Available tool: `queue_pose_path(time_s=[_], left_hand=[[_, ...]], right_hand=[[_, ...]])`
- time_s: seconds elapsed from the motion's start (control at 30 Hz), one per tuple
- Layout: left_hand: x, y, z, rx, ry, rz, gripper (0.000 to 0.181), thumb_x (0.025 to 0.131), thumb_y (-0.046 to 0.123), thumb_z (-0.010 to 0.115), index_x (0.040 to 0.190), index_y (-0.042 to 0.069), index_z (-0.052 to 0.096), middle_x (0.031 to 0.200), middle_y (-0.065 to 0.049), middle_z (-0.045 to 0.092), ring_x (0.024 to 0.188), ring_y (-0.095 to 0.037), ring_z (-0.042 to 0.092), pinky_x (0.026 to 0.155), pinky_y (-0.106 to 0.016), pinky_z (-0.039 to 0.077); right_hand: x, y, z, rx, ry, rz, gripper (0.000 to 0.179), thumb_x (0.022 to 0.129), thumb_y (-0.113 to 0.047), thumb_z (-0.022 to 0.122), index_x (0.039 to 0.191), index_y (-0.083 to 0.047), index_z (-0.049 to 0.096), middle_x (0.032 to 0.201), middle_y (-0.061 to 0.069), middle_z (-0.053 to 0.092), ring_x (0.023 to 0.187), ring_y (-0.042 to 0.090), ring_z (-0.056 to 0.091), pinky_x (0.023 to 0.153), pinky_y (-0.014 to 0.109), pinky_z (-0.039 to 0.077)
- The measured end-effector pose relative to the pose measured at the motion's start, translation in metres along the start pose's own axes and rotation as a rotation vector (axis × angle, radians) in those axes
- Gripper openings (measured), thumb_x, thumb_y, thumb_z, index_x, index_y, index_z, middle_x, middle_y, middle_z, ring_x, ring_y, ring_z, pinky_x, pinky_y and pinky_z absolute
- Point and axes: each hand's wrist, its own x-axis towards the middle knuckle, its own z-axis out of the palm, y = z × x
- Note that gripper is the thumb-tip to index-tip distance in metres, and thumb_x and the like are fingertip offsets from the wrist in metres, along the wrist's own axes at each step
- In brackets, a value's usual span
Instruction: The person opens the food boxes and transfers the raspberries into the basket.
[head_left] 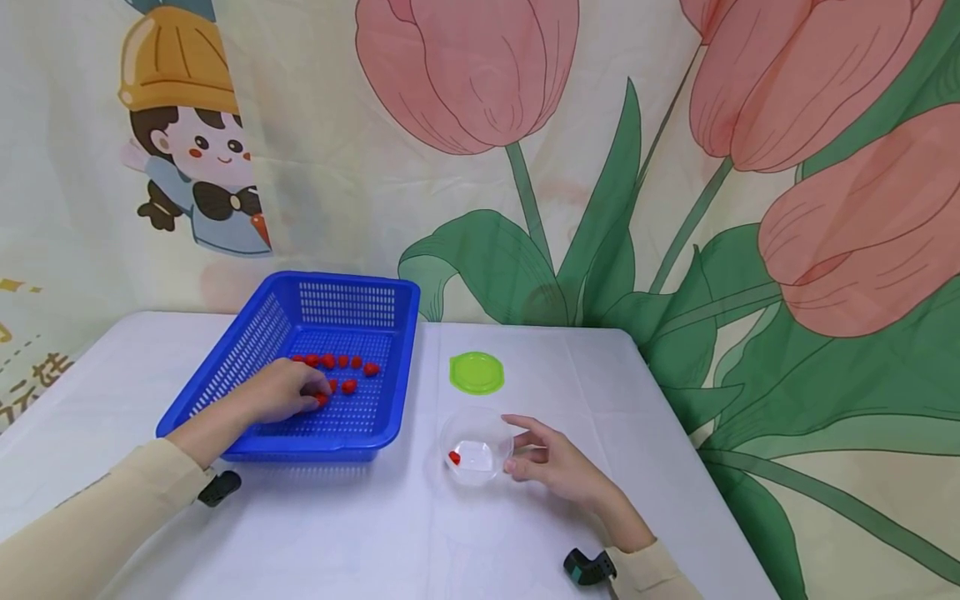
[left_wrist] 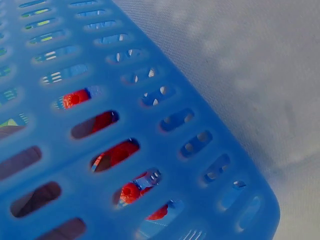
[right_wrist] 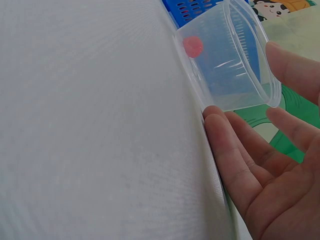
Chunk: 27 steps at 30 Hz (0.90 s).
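My left hand (head_left: 281, 390) reaches into a blue plastic basket (head_left: 408, 358). Its thumb and fingertips pinch a small red berry-like piece (head_left: 322, 400) near the basket floor. In the left wrist view the basket's slotted wall (left_wrist: 165, 145) hides most of that hand, and bumpy red pieces (left_wrist: 131, 192) show through the slots. On the table stands a clear plastic cup (head_left: 480, 425) with one red piece (head_left: 454, 457) inside. My right hand (head_left: 555, 462) touches the cup's right side with loosely extended fingers; in the right wrist view its fingertips (right_wrist: 215, 116) meet the cup's lower edge.
Several more red pieces (head_left: 342, 361) lie in rows on the basket floor. A round green lid (head_left: 477, 372) lies flat on the white-covered table (head_left: 570, 375), behind the cup. A cloth printed with tulips (head_left: 480, 75) hangs behind the table.
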Motion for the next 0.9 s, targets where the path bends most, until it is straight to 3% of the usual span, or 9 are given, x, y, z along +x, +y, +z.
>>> queue_pose_path(time_s=[0.17, 0.4, 0.9], left_hand=[[-0.0011, 0.0019, -0.0006, 0.008, 0.010, 0.011, 0.018, 0.094, 0.004, 0.078, 0.112, 0.002, 0.081, 0.105, -0.014, 0.078, 0.101, -0.037, 0.070, 0.088, -0.056, 0.061], [-0.0014, 0.0044, -0.0017, 0.028, 0.008, 0.003, 0.020, 0.094, 0.005, 0.077, 0.114, 0.001, 0.080, 0.106, -0.016, 0.078, 0.101, -0.039, 0.070, 0.088, -0.058, 0.061], [-0.0013, 0.0053, -0.0017, 0.011, 0.031, 0.010, 0.018, 0.095, 0.007, 0.077, 0.112, 0.004, 0.081, 0.101, -0.009, 0.078, 0.093, -0.029, 0.069, 0.085, -0.052, 0.062]], right_hand=[[-0.0003, 0.0001, -0.0003, -0.001, 0.001, 0.007, 0.074, 0.096, -0.027, 0.081, 0.161, -0.026, 0.046, 0.133, 0.014, 0.061, 0.107, 0.023, 0.073, 0.094, 0.037, 0.061], [-0.0006, -0.0006, -0.0005, 0.003, -0.011, -0.016, 0.074, 0.098, -0.027, 0.080, 0.162, -0.020, 0.043, 0.133, 0.018, 0.060, 0.106, 0.022, 0.074, 0.093, 0.035, 0.062], [-0.0013, -0.0034, 0.0012, -0.010, -0.005, -0.009, 0.073, 0.098, -0.025, 0.079, 0.162, -0.020, 0.044, 0.133, 0.017, 0.061, 0.106, 0.023, 0.073, 0.093, 0.038, 0.062]])
